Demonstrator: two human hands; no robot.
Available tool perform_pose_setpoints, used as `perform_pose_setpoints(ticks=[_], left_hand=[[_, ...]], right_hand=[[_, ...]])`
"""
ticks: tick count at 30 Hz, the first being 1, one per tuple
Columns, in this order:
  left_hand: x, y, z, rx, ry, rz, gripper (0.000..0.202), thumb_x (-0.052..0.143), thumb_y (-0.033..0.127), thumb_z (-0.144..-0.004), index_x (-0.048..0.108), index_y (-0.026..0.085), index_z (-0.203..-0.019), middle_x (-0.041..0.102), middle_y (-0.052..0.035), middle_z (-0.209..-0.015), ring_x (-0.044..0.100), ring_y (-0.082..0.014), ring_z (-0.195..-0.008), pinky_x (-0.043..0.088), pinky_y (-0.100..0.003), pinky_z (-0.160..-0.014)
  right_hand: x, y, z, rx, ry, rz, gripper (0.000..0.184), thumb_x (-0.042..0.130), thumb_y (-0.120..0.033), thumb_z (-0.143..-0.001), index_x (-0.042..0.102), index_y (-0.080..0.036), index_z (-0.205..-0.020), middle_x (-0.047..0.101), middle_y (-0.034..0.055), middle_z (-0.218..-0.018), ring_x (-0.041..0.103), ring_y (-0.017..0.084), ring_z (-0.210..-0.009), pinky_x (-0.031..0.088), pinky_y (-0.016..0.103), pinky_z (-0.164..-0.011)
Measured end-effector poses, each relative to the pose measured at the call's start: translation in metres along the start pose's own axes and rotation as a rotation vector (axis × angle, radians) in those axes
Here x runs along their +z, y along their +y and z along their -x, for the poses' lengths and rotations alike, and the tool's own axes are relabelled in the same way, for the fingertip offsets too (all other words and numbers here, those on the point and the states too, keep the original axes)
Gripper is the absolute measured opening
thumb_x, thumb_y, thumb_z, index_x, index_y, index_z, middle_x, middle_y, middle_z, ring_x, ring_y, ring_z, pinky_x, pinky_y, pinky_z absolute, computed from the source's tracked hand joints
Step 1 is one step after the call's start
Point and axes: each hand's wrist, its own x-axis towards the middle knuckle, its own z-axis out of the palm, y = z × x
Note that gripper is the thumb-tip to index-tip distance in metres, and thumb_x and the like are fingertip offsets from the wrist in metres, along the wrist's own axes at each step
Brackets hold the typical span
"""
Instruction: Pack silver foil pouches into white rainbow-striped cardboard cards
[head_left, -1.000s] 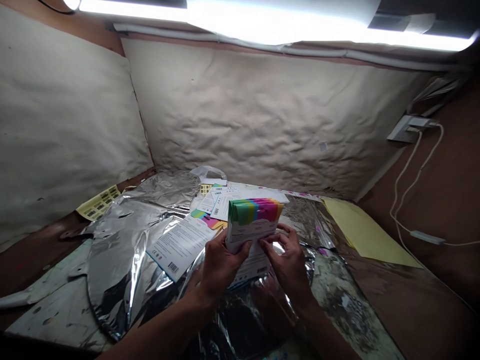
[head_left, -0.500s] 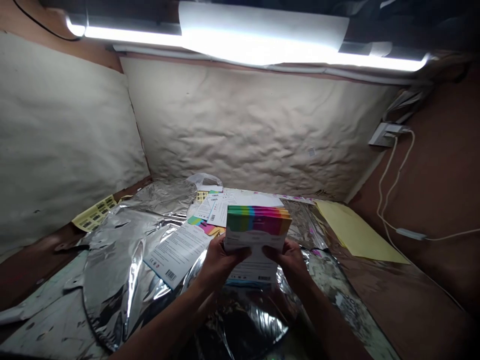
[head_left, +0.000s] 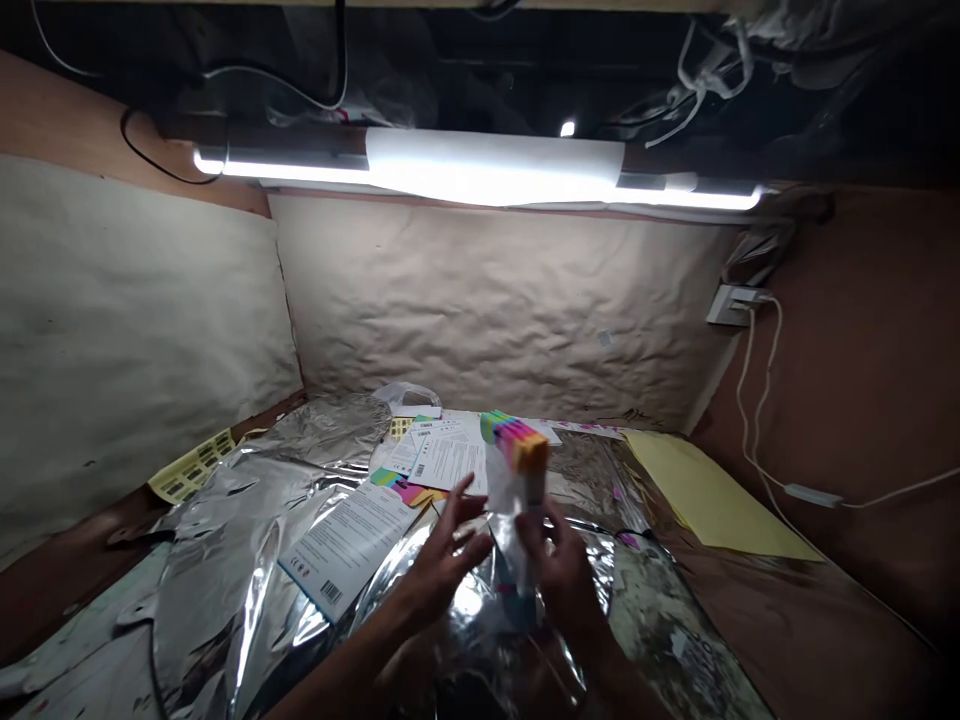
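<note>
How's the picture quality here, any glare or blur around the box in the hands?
In the head view, the tube light glares white, the crinkled foil sheet throws bright highlights, and the rainbow-striped box, left hand and right hand look motion-blurred.

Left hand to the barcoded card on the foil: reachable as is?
Probably yes. The left hand looks open and off the rainbow-edged box, which the right hand holds, and the barcoded card lies beside it on the silver foil, nothing between.
</note>
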Motion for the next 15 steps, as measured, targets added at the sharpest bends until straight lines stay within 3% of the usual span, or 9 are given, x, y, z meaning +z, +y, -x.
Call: perform_pose_setpoints(ticks=[2, 5, 8, 10, 11, 13, 15], left_hand=[[0.002, -0.001, -0.001, -0.062, -0.128, 0.152, 0.071, 0.074, 0.057, -0.076, 0.053, 0.019, -0.132, 0.058, -0.0166, -0.133, 0.054, -0.0330, -0.124, 0.044, -0.043, -0.103], [0.002, 0.000, -0.007, -0.144, 0.001, 0.300, 0.057, 0.078, 0.050, -0.076, 0.063, 0.012, -0.116, 0.068, -0.0175, -0.117, 0.064, -0.0345, -0.110, 0.049, -0.044, -0.097], [0.000, 0.003, -0.010, -0.264, 0.101, 0.466, 0.048, 0.078, 0.039, -0.076, 0.064, 0.011, -0.112, 0.072, -0.0170, -0.108, 0.068, -0.0348, -0.101, 0.054, -0.045, -0.089], [-0.002, 0.006, -0.009, -0.313, 0.033, 0.550, 0.044, 0.076, 0.034, -0.077, 0.065, 0.011, -0.113, 0.072, -0.0173, -0.108, 0.068, -0.0351, -0.101, 0.054, -0.046, -0.088], [-0.003, 0.007, -0.008, -0.318, -0.033, 0.570, 0.043, 0.074, 0.032, -0.078, 0.065, 0.011, -0.115, 0.071, -0.0175, -0.110, 0.067, -0.0351, -0.103, 0.054, -0.046, -0.088], [-0.005, 0.008, -0.006, -0.312, -0.150, 0.550, 0.044, 0.074, 0.030, -0.079, 0.066, 0.011, -0.117, 0.071, -0.0178, -0.113, 0.067, -0.0346, -0.104, 0.055, -0.044, -0.088], [-0.006, 0.007, -0.006, -0.324, -0.183, 0.468, 0.045, 0.077, 0.032, -0.078, 0.068, 0.009, -0.115, 0.072, -0.0183, -0.110, 0.069, -0.0330, -0.099, 0.055, -0.042, -0.086]], right_hand=[[0.005, 0.001, 0.006, -0.145, -0.186, 0.123, 0.049, 0.063, -0.044, -0.088, 0.061, -0.025, -0.133, 0.055, 0.0091, -0.142, 0.052, 0.032, -0.129, 0.040, 0.050, -0.110], [0.006, 0.007, 0.008, -0.210, -0.322, 0.221, 0.039, 0.059, -0.040, -0.090, 0.067, -0.027, -0.126, 0.053, 0.0076, -0.144, 0.046, 0.029, -0.136, 0.034, 0.050, -0.116], [-0.004, 0.013, -0.004, -0.108, -0.118, 0.189, 0.047, 0.061, -0.046, -0.087, 0.064, -0.023, -0.128, 0.054, 0.0099, -0.143, 0.047, 0.031, -0.134, 0.036, 0.051, -0.114], [-0.013, 0.015, -0.015, 0.022, 0.045, 0.084, 0.062, 0.065, -0.054, -0.083, 0.057, -0.021, -0.135, 0.053, 0.0118, -0.144, 0.048, 0.033, -0.134, 0.040, 0.051, -0.111], [-0.017, 0.016, -0.019, 0.099, 0.049, -0.002, 0.067, 0.066, -0.057, -0.081, 0.055, -0.020, -0.136, 0.055, 0.0125, -0.142, 0.050, 0.035, -0.131, 0.044, 0.052, -0.107], [-0.022, 0.016, -0.025, 0.240, -0.065, -0.201, 0.067, 0.068, -0.058, -0.079, 0.059, -0.018, -0.132, 0.064, 0.0130, -0.131, 0.057, 0.037, -0.123, 0.051, 0.052, -0.098], [-0.023, 0.015, -0.026, 0.313, -0.183, -0.340, 0.059, 0.073, -0.055, -0.076, 0.066, -0.016, -0.120, 0.072, 0.0125, -0.115, 0.064, 0.037, -0.112, 0.056, 0.050, -0.090]])
